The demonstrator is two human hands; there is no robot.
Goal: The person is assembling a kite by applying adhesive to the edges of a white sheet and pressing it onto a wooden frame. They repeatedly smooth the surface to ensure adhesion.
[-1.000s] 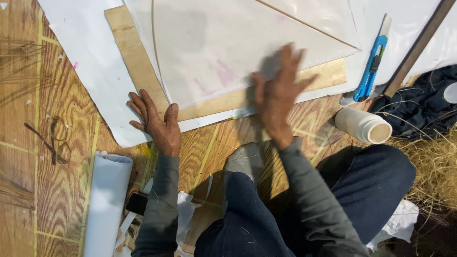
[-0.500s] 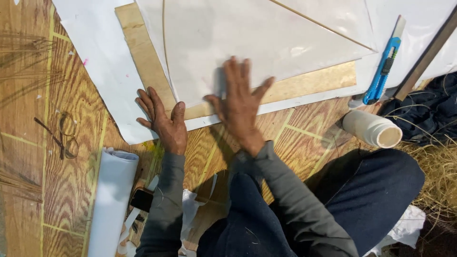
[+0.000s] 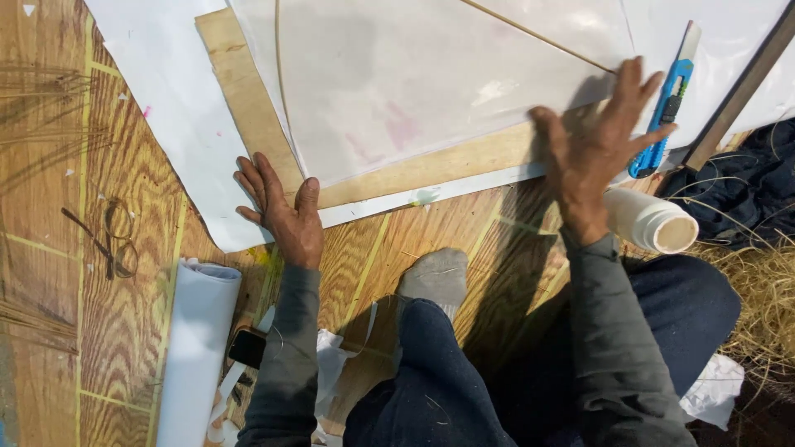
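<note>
Wooden floor [image 3: 124, 331]: both hands flat on paper [image 3: 431, 91].

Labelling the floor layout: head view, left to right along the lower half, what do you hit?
Scissors → rolled white sheet → left hand → grey-socked foot → right hand → white bottle lying on its side → dry straw.
</note>
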